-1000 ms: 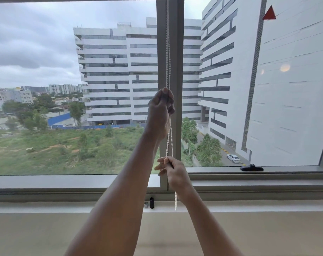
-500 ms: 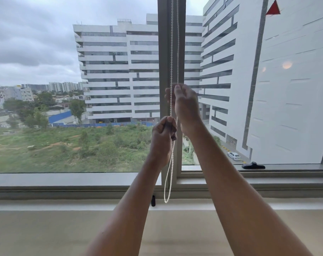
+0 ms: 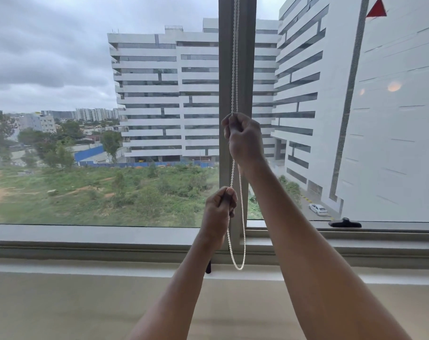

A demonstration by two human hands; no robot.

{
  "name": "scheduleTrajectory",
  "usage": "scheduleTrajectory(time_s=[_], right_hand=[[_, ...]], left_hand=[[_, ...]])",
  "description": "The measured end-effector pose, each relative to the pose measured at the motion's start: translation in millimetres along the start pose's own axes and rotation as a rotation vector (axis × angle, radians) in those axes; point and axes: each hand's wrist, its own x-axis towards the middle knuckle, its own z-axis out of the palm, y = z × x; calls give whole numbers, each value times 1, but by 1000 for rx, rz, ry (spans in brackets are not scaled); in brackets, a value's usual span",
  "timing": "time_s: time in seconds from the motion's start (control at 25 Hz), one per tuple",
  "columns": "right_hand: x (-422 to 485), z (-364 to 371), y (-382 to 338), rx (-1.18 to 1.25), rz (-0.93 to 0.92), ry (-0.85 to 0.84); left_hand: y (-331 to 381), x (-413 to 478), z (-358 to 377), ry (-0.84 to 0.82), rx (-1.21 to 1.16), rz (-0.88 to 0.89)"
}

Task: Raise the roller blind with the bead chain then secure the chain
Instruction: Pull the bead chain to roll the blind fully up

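A white bead chain (image 3: 235, 69) hangs down in front of the grey window mullion (image 3: 246, 57) and ends in a loop (image 3: 238, 265) just above the sill. My right hand (image 3: 245, 141) is the upper one, fist closed on the chain at mid-window height. My left hand (image 3: 219, 214) is lower, near the bottom of the glass, pinching one strand of the chain between thumb and fingers. The roller blind itself is out of view above the frame.
A pale window sill (image 3: 85, 303) runs across the bottom. A small dark object (image 3: 208, 267) stands on the sill by the mullion, partly behind my left forearm. A black window latch (image 3: 344, 223) sits on the right frame.
A second ago my left hand was high and my right hand low. The right hand went up and gripped the chain; the left hand came down along it.
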Motion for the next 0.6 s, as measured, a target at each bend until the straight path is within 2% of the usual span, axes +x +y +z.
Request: scheduleTrajectory(time_s=[0.2, 0.32, 0.36, 0.52, 0.6], right_hand=[[-36, -2, 28, 15, 103, -35], [-53, -1, 42, -35, 102, -31], [-59, 0, 48, -43, 110, -29], [-79, 2, 74, -87, 135, -21], [-88, 5, 83, -36, 167, -40]], left_hand=[[-26, -4, -22, -81, 86, -158], [-11, 3, -25, -129, 283, -324], [-3, 9, -25, -100, 302, -316], [49, 47, -17, 75, 148, -89], [84, 67, -9, 60, 92, -26]])
